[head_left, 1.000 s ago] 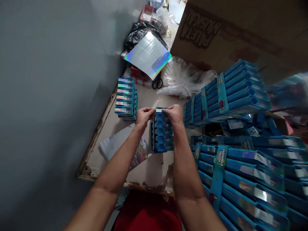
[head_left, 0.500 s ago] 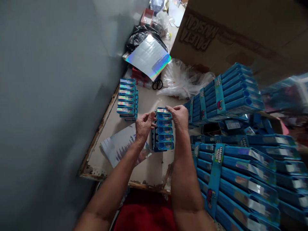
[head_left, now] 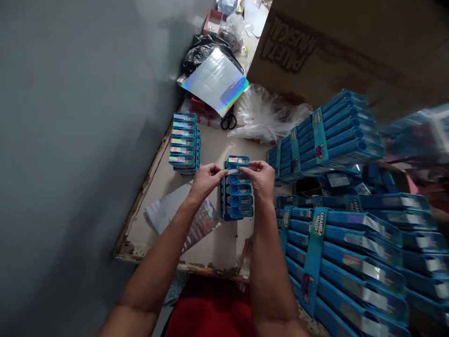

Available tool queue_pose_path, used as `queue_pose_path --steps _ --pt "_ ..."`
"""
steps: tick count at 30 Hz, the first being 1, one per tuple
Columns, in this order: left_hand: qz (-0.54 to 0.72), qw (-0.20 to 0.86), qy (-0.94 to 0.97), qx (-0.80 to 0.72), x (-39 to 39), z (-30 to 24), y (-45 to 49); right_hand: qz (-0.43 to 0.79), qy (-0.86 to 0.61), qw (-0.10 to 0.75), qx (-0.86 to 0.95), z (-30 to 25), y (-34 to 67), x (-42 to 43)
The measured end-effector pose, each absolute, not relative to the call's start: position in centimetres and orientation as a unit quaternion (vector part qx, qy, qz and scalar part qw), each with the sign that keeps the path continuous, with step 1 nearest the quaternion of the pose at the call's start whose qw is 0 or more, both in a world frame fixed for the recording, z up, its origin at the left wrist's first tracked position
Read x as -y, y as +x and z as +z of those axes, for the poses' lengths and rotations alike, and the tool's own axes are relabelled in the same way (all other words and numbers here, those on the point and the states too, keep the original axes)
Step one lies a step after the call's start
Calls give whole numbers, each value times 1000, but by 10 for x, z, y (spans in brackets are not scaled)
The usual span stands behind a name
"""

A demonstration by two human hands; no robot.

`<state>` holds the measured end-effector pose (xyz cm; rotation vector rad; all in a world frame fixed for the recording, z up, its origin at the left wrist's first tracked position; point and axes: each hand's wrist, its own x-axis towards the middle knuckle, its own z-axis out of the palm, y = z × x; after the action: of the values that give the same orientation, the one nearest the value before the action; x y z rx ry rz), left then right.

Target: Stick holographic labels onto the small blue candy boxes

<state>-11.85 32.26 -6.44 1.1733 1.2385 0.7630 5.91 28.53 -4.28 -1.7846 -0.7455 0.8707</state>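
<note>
Fingers of the left hand [head_left: 206,181] and right hand [head_left: 264,181] pinch opposite ends of a short pale strip [head_left: 235,172], above the row of blue boxes [head_left: 240,201]; whether it touches them, I cannot tell. A shiny sticker [head_left: 237,160] sits on the farthest box. The row stands on the bench [head_left: 218,255], well in from its left edge. A silvery sheet [head_left: 203,221] lies toward the near-left corner; a second box stack [head_left: 183,141] stands along the left edge.

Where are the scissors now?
In the head view, the scissors lie on the table beyond the left hand and right hand, between the near corner of the shiny sheet and the clear plastic bag.
</note>
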Motion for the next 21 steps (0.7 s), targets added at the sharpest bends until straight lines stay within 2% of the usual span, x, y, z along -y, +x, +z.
queue_pose_path --steps 5,13,19,21 --pt "285 579 523 -557 -349 -77 -110 236 -814 415 329 -59 56 -293" --pt "292 618 471 -557 -348 -93 -106 209 -834 365 357 -64 55 -301" --pt "293 736 293 -536 -334 -113 -92 125 -874 318 345 -67 60 -299" --pt "303 736 236 -557 -325 -122 -81 188 -861 347 320 -76 67 -298"
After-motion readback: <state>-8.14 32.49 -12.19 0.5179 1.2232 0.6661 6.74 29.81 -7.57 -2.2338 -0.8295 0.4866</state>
